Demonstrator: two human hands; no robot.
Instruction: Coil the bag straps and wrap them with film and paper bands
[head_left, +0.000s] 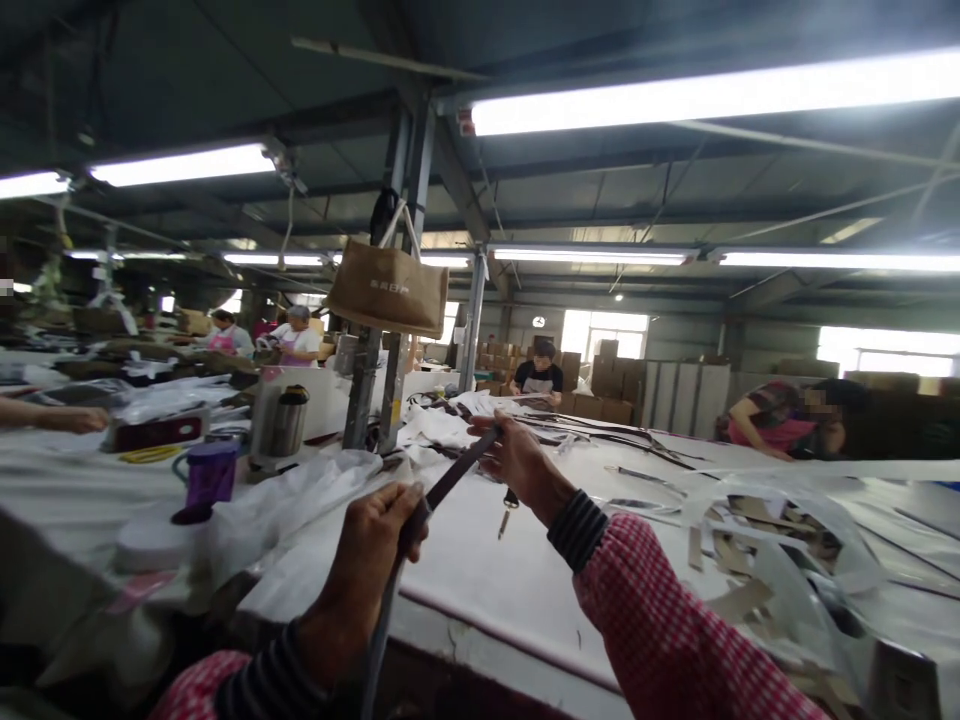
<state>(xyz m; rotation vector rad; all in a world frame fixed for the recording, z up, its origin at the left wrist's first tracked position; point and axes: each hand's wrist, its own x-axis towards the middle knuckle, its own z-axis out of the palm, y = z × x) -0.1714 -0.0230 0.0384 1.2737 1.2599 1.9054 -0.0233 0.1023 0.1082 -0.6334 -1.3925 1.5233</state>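
Workshop: long hall under strip lights; other people work at tables farther back.
Table: white top, running across in front of me.
Strap: dark and narrow, held above the table, slanting up from my left hand to my right; its lower length drops past my left wrist.
Left hand: fingers curled closed around the strap, thumb pressed on top.
Right hand: thumb and fingers pinch the strap's upper end; a small metal piece dangles below, and I cannot tell what it is.
Left of my hands: white plastic bag, purple cup, steel flask.
Right of my hands: cardboard scraps lie on the table.
Post behind: brown bag hangs on it.
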